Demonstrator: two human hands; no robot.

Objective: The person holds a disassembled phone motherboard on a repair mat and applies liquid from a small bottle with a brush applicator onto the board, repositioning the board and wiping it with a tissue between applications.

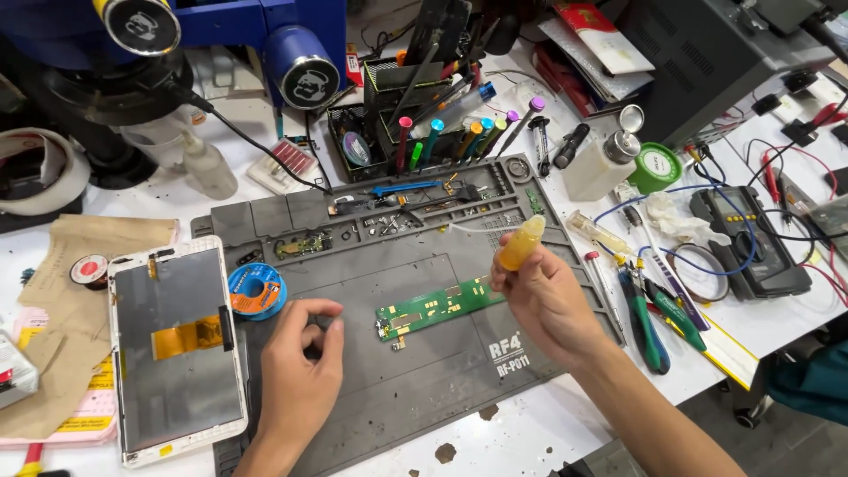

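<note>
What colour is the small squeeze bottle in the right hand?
The squeeze bottle is translucent amber-yellow, held in the right hand; the head view shows it.

Head camera looks down (close)

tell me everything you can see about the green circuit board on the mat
The green circuit board is a long, narrow strip lying flat on the grey work mat, tilted so its right end sits higher in the view. Gold contact pads dot its face, and a small metal part sits at its lower left end. Its right end runs under the right hand, which holds a small amber bottle. The left hand rests on the mat, apart from the board.
</note>
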